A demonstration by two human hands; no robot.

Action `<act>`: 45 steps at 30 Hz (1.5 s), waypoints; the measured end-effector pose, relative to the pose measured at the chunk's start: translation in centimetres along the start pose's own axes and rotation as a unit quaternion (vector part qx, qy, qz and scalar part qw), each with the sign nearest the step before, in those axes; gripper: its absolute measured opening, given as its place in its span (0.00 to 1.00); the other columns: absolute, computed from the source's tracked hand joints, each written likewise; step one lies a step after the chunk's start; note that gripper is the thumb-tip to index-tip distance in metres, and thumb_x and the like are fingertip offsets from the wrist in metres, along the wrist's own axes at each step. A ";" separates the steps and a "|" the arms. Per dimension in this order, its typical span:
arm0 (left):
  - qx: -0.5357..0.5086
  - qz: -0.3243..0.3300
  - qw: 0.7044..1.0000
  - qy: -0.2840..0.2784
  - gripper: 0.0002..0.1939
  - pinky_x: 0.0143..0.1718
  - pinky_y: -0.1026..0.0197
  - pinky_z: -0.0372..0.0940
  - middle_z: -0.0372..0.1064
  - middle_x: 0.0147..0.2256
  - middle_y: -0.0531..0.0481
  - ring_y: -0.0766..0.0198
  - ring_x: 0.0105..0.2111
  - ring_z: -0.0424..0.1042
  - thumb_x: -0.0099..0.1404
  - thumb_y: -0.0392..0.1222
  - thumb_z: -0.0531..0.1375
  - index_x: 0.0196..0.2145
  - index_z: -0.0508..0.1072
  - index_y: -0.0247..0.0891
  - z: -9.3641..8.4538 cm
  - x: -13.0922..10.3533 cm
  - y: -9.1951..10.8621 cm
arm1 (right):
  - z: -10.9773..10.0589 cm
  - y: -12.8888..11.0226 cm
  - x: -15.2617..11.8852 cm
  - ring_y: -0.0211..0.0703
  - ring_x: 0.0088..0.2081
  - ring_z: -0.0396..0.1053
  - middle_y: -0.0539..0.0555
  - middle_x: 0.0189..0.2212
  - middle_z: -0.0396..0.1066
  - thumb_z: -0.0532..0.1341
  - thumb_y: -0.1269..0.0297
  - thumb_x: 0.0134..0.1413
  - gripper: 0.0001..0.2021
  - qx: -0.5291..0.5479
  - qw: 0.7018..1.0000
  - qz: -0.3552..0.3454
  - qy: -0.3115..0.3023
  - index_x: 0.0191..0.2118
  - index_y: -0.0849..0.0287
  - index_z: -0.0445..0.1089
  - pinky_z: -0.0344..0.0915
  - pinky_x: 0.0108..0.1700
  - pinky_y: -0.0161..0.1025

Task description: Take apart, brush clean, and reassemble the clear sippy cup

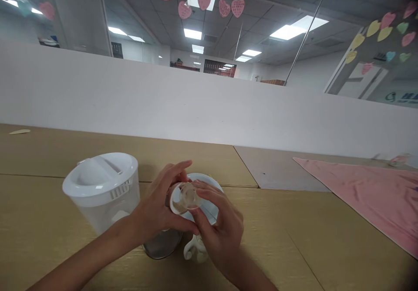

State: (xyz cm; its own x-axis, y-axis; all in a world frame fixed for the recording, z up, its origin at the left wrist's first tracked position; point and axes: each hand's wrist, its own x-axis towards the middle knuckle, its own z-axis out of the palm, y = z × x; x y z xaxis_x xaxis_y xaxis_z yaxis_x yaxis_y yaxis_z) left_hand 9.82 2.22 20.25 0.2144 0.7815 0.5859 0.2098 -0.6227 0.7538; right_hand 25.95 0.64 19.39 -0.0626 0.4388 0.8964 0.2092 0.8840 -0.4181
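Observation:
My left hand (pixel 163 197) is closed around a small white-rimmed container (pixel 176 201), its mouth tilted up towards me. At that mouth, my right hand (pixel 218 217) grips a small clear plastic piece (pixel 190 196), round like a cap or little cup. Whether the two pieces are joined, I cannot tell. Under and behind my hands stands a white vessel (pixel 209 208) with a pale inside, partly hidden. A curled white handle-like piece (pixel 195 249) shows below my right hand. Below my left hand sits a round grey metal thing (pixel 163 245), mostly covered.
A white lidded pitcher (pixel 101 186) stands left of my hands, close to my left forearm. Pink cloth (pixel 375 195) covers the table's right side. A thin pale flat piece (pixel 20 131) lies far left. Behind the table (pixel 277 238) rises a white partition (pixel 163 99) with glass above.

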 end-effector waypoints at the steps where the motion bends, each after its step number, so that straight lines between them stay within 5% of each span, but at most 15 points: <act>1: -0.004 -0.003 1.000 0.000 0.49 0.39 0.57 0.69 0.61 0.39 0.52 0.61 0.36 0.68 0.35 0.52 0.73 0.55 0.59 0.55 0.1 0.0 0.0 | 0.1 0.1 -0.1 0.47 0.48 0.69 0.55 0.44 0.72 0.58 0.75 0.52 0.16 0.005 1.000 -0.005 0.009 0.47 0.55 0.65 0.69 0.48 0.48; 8: -0.086 -0.034 0.996 0.015 0.50 0.43 0.56 0.69 0.67 0.39 0.49 0.55 0.40 0.71 0.32 0.52 0.74 0.54 0.60 0.48 0.5 -0.5 -0.2 | 0.5 0.4 -0.6 0.47 0.53 0.65 0.55 0.46 0.71 0.58 0.73 0.53 0.14 -0.042 0.998 -0.019 -0.036 0.47 0.56 0.66 0.66 0.52 0.47; 14: -0.102 0.007 0.994 0.029 0.49 0.41 0.60 0.69 0.71 0.38 0.49 0.58 0.38 0.73 0.36 0.52 0.73 0.54 0.59 0.48 0.6 -0.8 -1.1 | -0.5 0.7 -1.1 0.55 0.59 0.55 0.63 0.59 0.54 0.54 0.72 0.53 0.16 -0.075 0.992 -0.028 -0.102 0.49 0.62 0.66 0.59 0.56 0.54; 18: -0.026 0.071 0.997 0.031 0.40 0.39 0.62 0.70 0.72 0.39 0.51 0.60 0.38 0.73 0.41 0.52 0.71 0.52 0.62 0.49 0.9 -0.8 -1.1 | 0.0 0.8 -1.7 0.49 0.57 0.59 0.59 0.57 0.59 0.55 0.69 0.56 0.09 0.018 0.988 0.103 -0.110 0.42 0.58 0.68 0.61 0.54 0.47; 22: 0.087 0.135 0.987 0.024 0.26 0.40 0.63 0.69 0.73 0.41 0.52 0.61 0.38 0.73 0.49 0.52 0.68 0.44 0.68 0.45 1.2 -0.9 -1.4 | 0.9 0.6 -1.5 0.40 0.42 0.70 0.53 0.45 0.68 0.61 0.65 0.53 0.09 0.230 0.918 0.323 -0.024 0.39 0.54 0.59 0.68 0.40 0.37; 26: 0.126 0.202 0.971 0.009 0.33 0.46 0.58 0.66 0.68 0.46 0.45 0.56 0.46 0.69 0.54 0.60 0.61 0.53 0.61 0.43 1.1 -1.2 -2.2 | 0.3 0.2 -0.4 0.37 0.34 0.69 0.50 0.34 0.71 0.65 0.64 0.49 0.14 0.344 0.840 0.419 -0.029 0.40 0.54 0.60 0.64 0.34 0.32; 28: 0.143 0.212 0.967 -0.002 0.28 0.50 0.56 0.63 0.63 0.51 0.42 0.55 0.51 0.64 0.62 0.54 0.57 0.55 0.58 0.41 1.0 -1.5 -2.3 | -0.3 0.2 0.1 0.39 0.36 0.69 0.51 0.37 0.71 0.64 0.64 0.49 0.14 0.387 0.805 0.450 -0.013 0.40 0.55 0.62 0.65 0.36 0.34; 33: 0.187 0.168 0.967 -0.029 0.17 0.52 0.57 0.59 0.61 0.49 0.44 0.58 0.51 0.61 0.64 0.33 0.53 0.51 0.60 0.40 1.2 -1.6 -1.7 | -0.9 0.6 0.4 0.41 0.41 0.68 0.54 0.42 0.70 0.62 0.67 0.47 0.12 0.452 0.740 0.498 0.025 0.41 0.57 0.68 0.64 0.41 0.36; 38: 0.089 0.064 0.988 -0.110 0.11 0.45 0.60 0.61 0.63 0.43 0.47 0.61 0.44 0.64 0.66 0.40 0.52 0.47 0.60 0.41 1.5 -1.7 -1.2 | -0.7 0.8 0.4 0.37 0.32 0.66 0.51 0.35 0.69 0.59 0.70 0.41 0.13 0.466 0.707 0.531 0.030 0.37 0.58 0.71 0.65 0.32 0.33; 43: 0.016 -0.087 0.993 -0.077 0.12 0.34 0.62 0.60 0.64 0.36 0.49 0.63 0.34 0.65 0.68 0.51 0.49 0.39 0.60 0.39 1.9 -2.1 -1.6 | -0.7 0.6 0.4 0.37 0.29 0.62 0.52 0.28 0.63 0.55 0.69 0.39 0.09 0.484 0.704 0.520 -0.004 0.29 0.62 0.71 0.63 0.24 0.32; 45: 0.026 -0.119 0.987 -0.104 0.15 0.30 0.64 0.57 0.64 0.31 0.51 0.65 0.29 0.63 0.67 0.52 0.49 0.34 0.62 0.38 2.0 -2.1 -1.5 | -0.6 0.6 0.3 0.36 0.28 0.61 0.51 0.27 0.62 0.56 0.66 0.42 0.08 0.488 0.709 0.509 0.000 0.29 0.62 0.70 0.61 0.22 0.30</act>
State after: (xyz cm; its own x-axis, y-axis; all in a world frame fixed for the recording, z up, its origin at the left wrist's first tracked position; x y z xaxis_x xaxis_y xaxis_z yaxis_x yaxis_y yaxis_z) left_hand 10.97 1.48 17.27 0.3427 0.8846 0.3161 0.3253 -0.4275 0.8435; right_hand 26.66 1.21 19.46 -0.3648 0.9294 0.0568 -0.6290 -0.2010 -0.7510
